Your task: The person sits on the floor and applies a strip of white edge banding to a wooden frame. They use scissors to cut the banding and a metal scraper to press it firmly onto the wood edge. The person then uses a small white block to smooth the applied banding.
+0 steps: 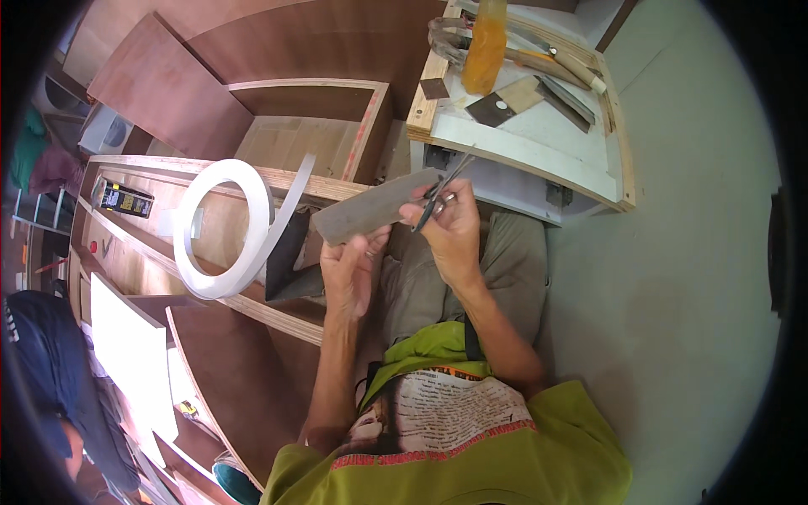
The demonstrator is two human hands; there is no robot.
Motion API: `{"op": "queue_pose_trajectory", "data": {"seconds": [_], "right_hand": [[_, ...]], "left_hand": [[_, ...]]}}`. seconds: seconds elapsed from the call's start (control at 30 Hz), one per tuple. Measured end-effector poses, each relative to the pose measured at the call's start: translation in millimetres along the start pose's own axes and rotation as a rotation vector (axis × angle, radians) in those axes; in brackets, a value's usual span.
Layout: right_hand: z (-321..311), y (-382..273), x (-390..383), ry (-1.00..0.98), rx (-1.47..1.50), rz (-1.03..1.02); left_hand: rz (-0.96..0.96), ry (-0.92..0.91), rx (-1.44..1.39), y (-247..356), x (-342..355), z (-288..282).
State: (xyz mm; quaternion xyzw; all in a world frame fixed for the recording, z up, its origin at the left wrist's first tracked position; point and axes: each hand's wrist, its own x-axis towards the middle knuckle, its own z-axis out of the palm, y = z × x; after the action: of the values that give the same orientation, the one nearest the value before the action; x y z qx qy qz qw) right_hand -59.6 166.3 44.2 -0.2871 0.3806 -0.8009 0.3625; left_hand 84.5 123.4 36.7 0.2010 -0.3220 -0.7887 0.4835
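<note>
In front of my lap, a flat grey-brown rectangular strip (370, 208) is held at a slant. My left hand (349, 265) grips it from below, thumb and fingers closed on its lower edge. A pair of dark scissors (437, 195) is in my right hand (453, 225), its blades pointing up and away. The right fingers are wrapped round the scissors close to the strip's right end; whether they also touch the strip I cannot tell. Left of my hands, a white roll of edge-banding tape (187, 227) stands on the wooden frame, its loose end (296, 192) rising toward the strip.
At the upper right, a white wood-edged workbench (539, 156) bears a bottle of orange liquid (486, 50), a hammer (576, 69) and flat pieces (491, 109). Brown cabinet panels (172, 93) stand far left. A black can (126, 199) lies in the frame. Another person (55, 370) is at the left edge.
</note>
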Motion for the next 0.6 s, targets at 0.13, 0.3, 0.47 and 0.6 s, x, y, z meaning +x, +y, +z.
{"op": "queue_pose_trajectory", "data": {"seconds": [0.13,0.3,0.47,0.6], "right_hand": [[-9,4,-1,-0.063,-0.098,0.135],[-41,12,-7,-0.235,-0.458,0.151],[-34,13,-13,-0.407,-0.581,0.240],[-22,7,-12,-0.441,-0.595,0.230]], "left_hand": [[0.139,0.249,0.042,-10,7,-6],[0.245,0.358,0.109,8,10,-6],[0.299,0.373,0.187,20,8,-9],[0.317,0.362,0.254,18,5,0]]}}
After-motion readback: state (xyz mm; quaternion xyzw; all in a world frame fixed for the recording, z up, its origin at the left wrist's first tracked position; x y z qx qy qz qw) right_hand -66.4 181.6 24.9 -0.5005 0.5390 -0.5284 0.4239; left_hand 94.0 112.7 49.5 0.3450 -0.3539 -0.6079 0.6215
